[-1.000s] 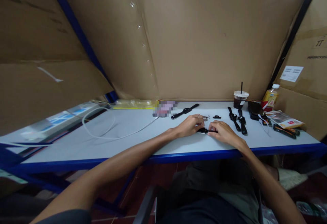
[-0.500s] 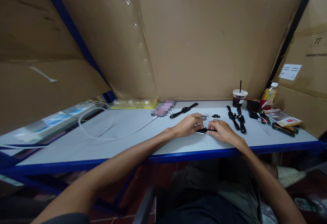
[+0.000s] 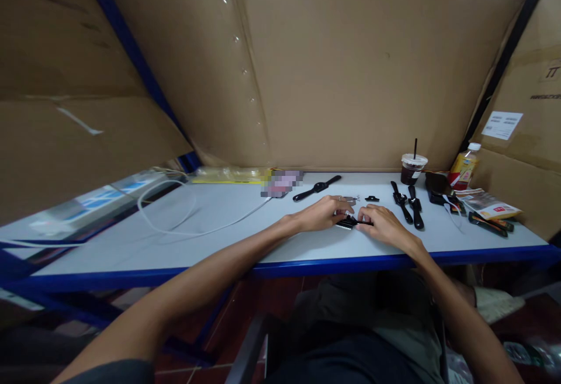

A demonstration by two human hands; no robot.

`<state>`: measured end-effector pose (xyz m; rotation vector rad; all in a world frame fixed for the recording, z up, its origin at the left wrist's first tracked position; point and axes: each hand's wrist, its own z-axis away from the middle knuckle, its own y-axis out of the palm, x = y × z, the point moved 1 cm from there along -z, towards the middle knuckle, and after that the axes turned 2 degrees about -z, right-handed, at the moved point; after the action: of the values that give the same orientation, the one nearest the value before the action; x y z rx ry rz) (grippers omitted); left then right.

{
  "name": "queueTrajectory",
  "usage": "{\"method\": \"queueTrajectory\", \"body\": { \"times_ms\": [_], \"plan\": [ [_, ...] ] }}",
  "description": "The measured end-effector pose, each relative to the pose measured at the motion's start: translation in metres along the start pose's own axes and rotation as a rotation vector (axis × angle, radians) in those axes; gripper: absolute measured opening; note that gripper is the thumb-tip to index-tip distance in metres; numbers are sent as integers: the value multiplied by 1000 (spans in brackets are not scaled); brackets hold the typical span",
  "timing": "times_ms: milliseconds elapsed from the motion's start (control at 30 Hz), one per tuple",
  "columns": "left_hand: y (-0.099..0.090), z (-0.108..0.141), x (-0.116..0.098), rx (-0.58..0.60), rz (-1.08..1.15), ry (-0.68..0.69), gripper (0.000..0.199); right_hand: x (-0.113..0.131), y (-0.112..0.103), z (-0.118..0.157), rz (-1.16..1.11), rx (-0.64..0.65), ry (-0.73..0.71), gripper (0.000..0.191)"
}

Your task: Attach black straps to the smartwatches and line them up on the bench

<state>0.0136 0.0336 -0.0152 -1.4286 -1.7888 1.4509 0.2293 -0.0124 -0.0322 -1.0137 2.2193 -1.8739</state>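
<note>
A black spokeshave [image 3: 347, 222] lies low over the table's front part, between my two hands. My right hand [image 3: 379, 222] is closed around its right handle. My left hand [image 3: 326, 213], with a ring on one finger, is closed at the tool's middle, the fingertips pinching there; its left handle is mostly hidden. Just beyond the left fingers lies a small silver metal piece [image 3: 352, 200]. A small black part [image 3: 372, 198] rests to the right of it. Another black spokeshave [image 3: 318, 187] lies behind my left hand, and two more spokeshaves [image 3: 401, 201] lie to my right.
On the table [image 3: 236, 246], a phone [image 3: 283, 183] charges on a white cable [image 3: 205, 234]. A lidded drink cup [image 3: 412, 169], a bottle [image 3: 466, 166], a black case [image 3: 437, 187] and a packet [image 3: 493, 204] stand or lie at the right. Cardboard [image 3: 350, 80] walls the back.
My left fingers have lifted and shifted slightly at the spokeshave's middle. My right hand keeps its hold on the handle. The whole view has shifted a little.
</note>
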Motion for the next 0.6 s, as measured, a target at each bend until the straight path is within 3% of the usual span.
{"method": "queueTrajectory", "body": {
  "times_ms": [467, 600],
  "plan": [
    [3, -3, 5, -5, -23, -77, 27, 2, -3, 1, 8, 3, 22, 6],
    [5, -4, 6, 16, -20, -94, 19, 5, -5, 1, 15, 7, 35, 5]
  ]
}}
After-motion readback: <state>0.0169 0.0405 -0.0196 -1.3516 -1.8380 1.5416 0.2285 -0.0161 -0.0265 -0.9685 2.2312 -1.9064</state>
